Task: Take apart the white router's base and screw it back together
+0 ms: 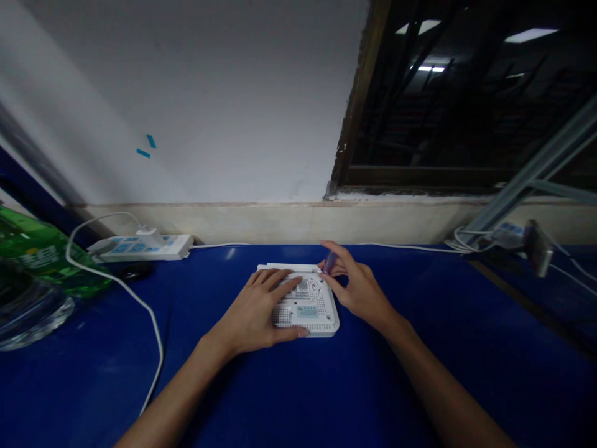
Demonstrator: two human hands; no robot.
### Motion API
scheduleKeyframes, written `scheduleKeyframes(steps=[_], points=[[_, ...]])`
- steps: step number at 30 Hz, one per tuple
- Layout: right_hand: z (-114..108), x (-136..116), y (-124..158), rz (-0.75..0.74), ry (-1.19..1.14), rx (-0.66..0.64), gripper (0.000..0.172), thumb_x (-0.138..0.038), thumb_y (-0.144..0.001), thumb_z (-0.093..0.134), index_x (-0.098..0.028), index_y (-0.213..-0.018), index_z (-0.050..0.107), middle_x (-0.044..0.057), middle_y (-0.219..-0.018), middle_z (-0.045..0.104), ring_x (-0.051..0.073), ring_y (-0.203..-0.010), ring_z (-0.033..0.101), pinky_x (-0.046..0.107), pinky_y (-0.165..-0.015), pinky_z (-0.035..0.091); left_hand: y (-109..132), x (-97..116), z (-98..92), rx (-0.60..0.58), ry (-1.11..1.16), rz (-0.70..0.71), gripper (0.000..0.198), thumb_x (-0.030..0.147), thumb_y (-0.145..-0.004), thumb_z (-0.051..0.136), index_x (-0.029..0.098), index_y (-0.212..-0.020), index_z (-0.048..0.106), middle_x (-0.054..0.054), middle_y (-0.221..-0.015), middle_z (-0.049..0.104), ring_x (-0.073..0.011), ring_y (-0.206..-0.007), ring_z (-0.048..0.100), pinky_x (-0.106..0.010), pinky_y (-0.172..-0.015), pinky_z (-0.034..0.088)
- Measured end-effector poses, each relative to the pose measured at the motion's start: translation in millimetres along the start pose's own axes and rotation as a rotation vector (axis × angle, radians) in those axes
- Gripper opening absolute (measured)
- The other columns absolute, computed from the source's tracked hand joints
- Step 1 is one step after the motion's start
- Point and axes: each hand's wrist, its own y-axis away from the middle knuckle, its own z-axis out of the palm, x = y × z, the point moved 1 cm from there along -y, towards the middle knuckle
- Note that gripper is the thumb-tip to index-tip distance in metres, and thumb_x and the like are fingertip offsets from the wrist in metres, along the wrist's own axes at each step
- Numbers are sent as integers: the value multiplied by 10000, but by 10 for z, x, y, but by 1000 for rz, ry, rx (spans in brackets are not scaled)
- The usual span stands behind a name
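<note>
A white router (pixel 321 314) lies on the blue table with its vented, labelled underside facing up. My left hand (pixel 256 311) rests across its left part, fingers spread and flat, thumb along the near edge. At the far right corner, my right hand (pixel 357 283) pinches a small screwdriver with a translucent purple handle (pixel 330 262). The handle tilts over that corner; its tip is hidden by my fingers. A white bar, apparently a folded antenna (pixel 291 267), runs along the router's far edge.
A white power strip (pixel 149 247) with a plugged-in white cable (pixel 152 317) sits left. Beside it are a green bottle (pixel 44 249) and a clear plastic container (pixel 28 311). A phone-like device (pixel 538 249), cables and a metal post (pixel 527 177) stand right. The wall (pixel 261 224) bounds the back.
</note>
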Motion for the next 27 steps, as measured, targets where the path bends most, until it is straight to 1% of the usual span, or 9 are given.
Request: scheduleKeyframes(steps=[6, 11, 14, 18, 20, 22, 23, 25, 27], points=[[-64, -61, -10, -4, 2, 67, 661, -187, -927, 639, -354, -1516, 390, 35, -1116, 743, 201, -916, 756, 402, -896, 639, -2, 4, -3, 16, 5, -1, 906, 786, -813, 623, 264, -1530, 436, -129, -1572, 450, -365, -1418, 425, -594, -1179, 289], [-97, -104, -14, -9, 2, 116, 643, -210, -926, 645, -322, -1513, 406, 49, -1097, 744, 213, -907, 756, 412, -876, 644, -7, 11, 3, 22, 16, -2, 911, 790, -803, 629, 262, -1523, 447, -130, -1566, 456, -370, -1410, 432, -592, -1168, 304], [-107, -138, -17, -20, 0, 132, 651, -203, -919, 656, -329, -1507, 406, 40, -1087, 745, 208, -897, 757, 404, -867, 647, 7, 6, 3, 24, 24, -5, 900, 787, -808, 628, 266, -1520, 452, -129, -1568, 454, -375, -1409, 432, -600, -1162, 306], [-147, -186, -28, -13, -3, 188, 686, -212, -896, 701, -316, -1503, 398, 37, -1050, 759, 213, -864, 765, 390, -830, 657, -4, 26, -49, 13, 57, -15, 911, 806, -798, 622, 258, -1510, 469, -137, -1547, 478, -376, -1395, 448, -612, -1154, 311], [-181, -195, -36, 6, -25, 228, 702, -231, -880, 730, -303, -1495, 400, 43, -1025, 767, 223, -845, 770, 393, -814, 660, -70, 63, -95, 36, 90, -42, 813, 763, -842, 614, 245, -1463, 530, -128, -1490, 543, -361, -1372, 469, -588, -1136, 351], [-218, -190, -45, 36, -75, 263, 733, -260, -860, 763, -300, -1491, 392, 47, -1005, 772, 231, -828, 776, 400, -810, 662, -193, 123, -131, 106, 118, -69, 634, 647, -910, 625, 216, -1375, 614, -111, -1380, 633, -335, -1332, 498, -530, -1114, 396], [-235, -185, -50, 51, -107, 278, 752, -276, -850, 779, -301, -1490, 385, 47, -994, 773, 233, -813, 779, 403, -809, 662, -274, 161, -136, 140, 130, -57, 566, 581, -919, 657, 200, -1336, 644, -103, -1319, 669, -319, -1293, 522, -491, -1096, 420], [-266, -174, -58, 80, -185, 295, 793, -309, -829, 805, -306, -1490, 367, 43, -974, 775, 233, -775, 782, 409, -802, 666, -459, 245, -111, 184, 157, -9, 461, 488, -903, 721, 190, -1254, 699, -83, -1181, 727, -292, -1174, 581, -438, -1052, 451], [-300, -164, -60, 102, -262, 303, 824, -339, -813, 823, -309, -1488, 351, 38, -961, 776, 232, -751, 785, 407, -794, 670, -648, 313, -44, 221, 219, -10, 449, 472, -864, 776, 182, -1204, 728, -72, -1135, 749, -280, -1120, 604, -405, -1015, 472]])
